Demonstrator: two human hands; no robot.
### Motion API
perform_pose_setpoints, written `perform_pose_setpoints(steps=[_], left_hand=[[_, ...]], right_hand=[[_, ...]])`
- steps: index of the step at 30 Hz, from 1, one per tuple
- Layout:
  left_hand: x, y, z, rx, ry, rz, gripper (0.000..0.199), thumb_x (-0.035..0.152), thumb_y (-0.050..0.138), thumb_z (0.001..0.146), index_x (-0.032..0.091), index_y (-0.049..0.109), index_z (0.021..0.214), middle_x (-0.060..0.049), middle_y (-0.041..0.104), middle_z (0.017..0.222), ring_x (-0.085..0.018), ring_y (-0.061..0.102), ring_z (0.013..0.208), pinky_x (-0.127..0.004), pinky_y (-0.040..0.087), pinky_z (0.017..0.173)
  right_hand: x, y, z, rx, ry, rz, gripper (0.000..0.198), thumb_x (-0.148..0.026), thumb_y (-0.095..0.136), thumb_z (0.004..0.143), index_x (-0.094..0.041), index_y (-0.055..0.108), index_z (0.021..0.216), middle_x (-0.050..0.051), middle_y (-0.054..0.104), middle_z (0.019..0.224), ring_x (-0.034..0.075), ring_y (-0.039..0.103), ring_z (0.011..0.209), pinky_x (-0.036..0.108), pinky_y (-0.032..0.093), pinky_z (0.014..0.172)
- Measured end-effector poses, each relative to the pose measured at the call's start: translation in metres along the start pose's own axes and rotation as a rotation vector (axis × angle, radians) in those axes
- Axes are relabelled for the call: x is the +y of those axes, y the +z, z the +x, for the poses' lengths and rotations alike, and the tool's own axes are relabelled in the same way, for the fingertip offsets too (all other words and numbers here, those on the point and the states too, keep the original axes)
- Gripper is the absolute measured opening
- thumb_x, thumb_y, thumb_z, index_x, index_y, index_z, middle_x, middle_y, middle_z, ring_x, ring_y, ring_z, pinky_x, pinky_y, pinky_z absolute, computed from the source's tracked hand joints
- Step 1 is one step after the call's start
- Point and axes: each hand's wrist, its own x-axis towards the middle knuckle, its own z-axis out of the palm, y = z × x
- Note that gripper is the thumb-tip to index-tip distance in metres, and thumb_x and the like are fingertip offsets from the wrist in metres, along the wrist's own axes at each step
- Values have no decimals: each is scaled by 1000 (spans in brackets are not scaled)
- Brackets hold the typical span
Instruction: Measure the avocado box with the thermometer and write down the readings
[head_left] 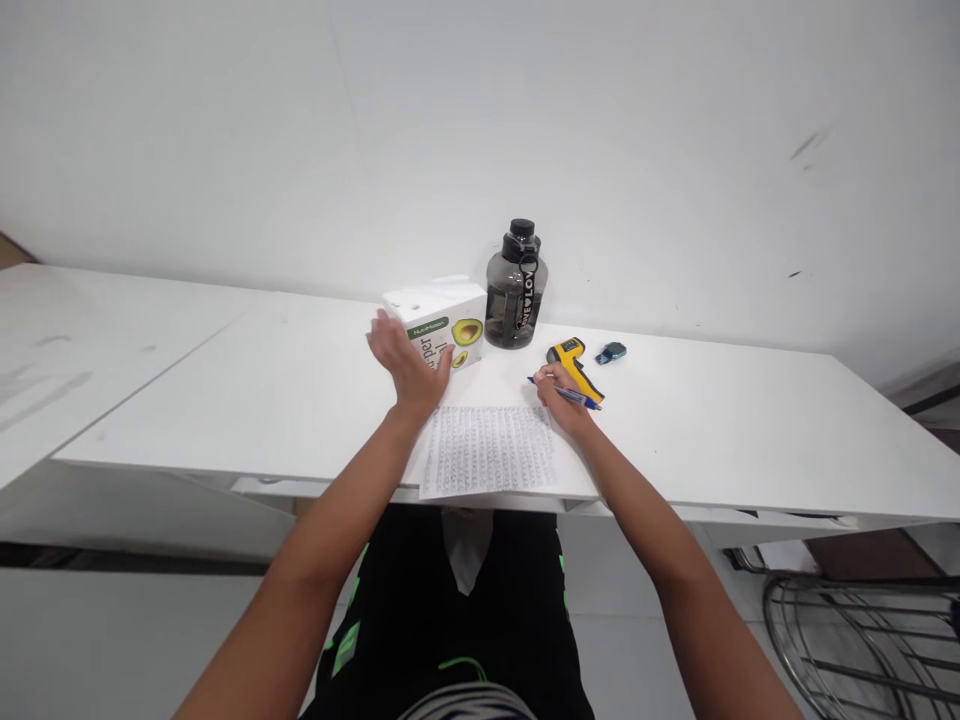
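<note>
My left hand (411, 368) is stretched out with the thumb spread, against the near left side of a white carton (466, 350) printed with avocados. Its fingers are not wrapped round the carton. A blue pen (574, 396) is held in my right hand (553, 394), pointing up and left over the table. Between my forearms lies a sheet of paper (491, 450) covered in rows of handwriting, its lower edge past the table's front. Just beyond my right hand rests a yellow and black gun-shaped handheld device (581, 368), partly hidden by the fingers.
A dark translucent water jug (514, 295) stands by the wall, just right of the carton. To the right of the yellow device lies a small blue object (613, 351), perhaps a watch. The white table (720, 430) runs along the wall. A metal wire rack (862, 640) is at lower right.
</note>
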Motion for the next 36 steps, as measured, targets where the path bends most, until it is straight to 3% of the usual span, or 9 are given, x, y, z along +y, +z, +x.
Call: perform_pose_setpoints(steps=[2, 5, 7, 11, 15, 21, 29, 36], left_hand=[[6, 3, -6, -170, 151, 23, 86, 50, 76, 76, 21, 38, 147, -20, 42, 151, -44, 26, 149, -66, 9, 122], [19, 9, -19, -573, 447, -9, 43, 44, 63, 89, 25, 61, 128, -11, 67, 118, -32, 60, 118, -55, 40, 109], [26, 12, -26, -750, 548, 6, 36, 45, 56, 94, 23, 69, 119, -11, 70, 115, -28, 63, 109, -48, 47, 98], [29, 15, -29, -939, 565, 71, 45, 58, 59, 90, 24, 74, 115, -11, 63, 134, -32, 55, 123, -48, 45, 99], [26, 15, -28, -996, 535, 94, 46, 60, 61, 88, 26, 74, 117, -9, 59, 140, -33, 50, 129, -49, 42, 104], [29, 14, -28, -1001, 537, 77, 47, 59, 63, 87, 25, 74, 118, -12, 59, 140, -33, 52, 127, -49, 44, 101], [26, 17, -29, -1007, 524, 75, 46, 61, 63, 87, 28, 75, 117, -9, 60, 141, -32, 52, 127, -49, 44, 102], [26, 17, -29, -1015, 526, 91, 47, 61, 63, 87, 28, 75, 117, -8, 60, 141, -32, 52, 128, -48, 43, 102]], right_hand=[[1, 0, 1, -59, 14, 44, 33, -57, 46, 88, -25, 52, 91, -7, 49, 58, 13, 46, 53, 25, 37, 55], [2, 2, 2, -101, 17, 52, 35, -54, 42, 90, -24, 56, 81, -4, 53, 58, 14, 48, 55, 27, 40, 58], [1, 4, 1, -73, 39, -27, 39, -53, 42, 90, -23, 57, 70, -3, 51, 55, 15, 50, 57, 29, 42, 61], [-2, 8, -1, -1, 84, -136, 44, -57, 48, 87, -23, 56, 60, -2, 50, 54, 17, 53, 62, 31, 44, 66], [-1, 9, -1, 9, 78, -136, 42, -55, 51, 84, -23, 48, 56, -1, 55, 59, 16, 53, 66, 30, 43, 68], [4, 9, -2, -8, 28, -146, 42, -54, 50, 84, -24, 40, 56, -3, 50, 57, 15, 48, 63, 30, 40, 64], [2, 11, -2, -14, 23, -170, 42, -53, 51, 83, -24, 37, 56, -3, 46, 55, 16, 46, 61, 30, 39, 63], [0, 8, -2, -61, 30, -160, 40, -51, 51, 82, -24, 43, 55, -3, 49, 55, 16, 47, 62, 29, 40, 63]])
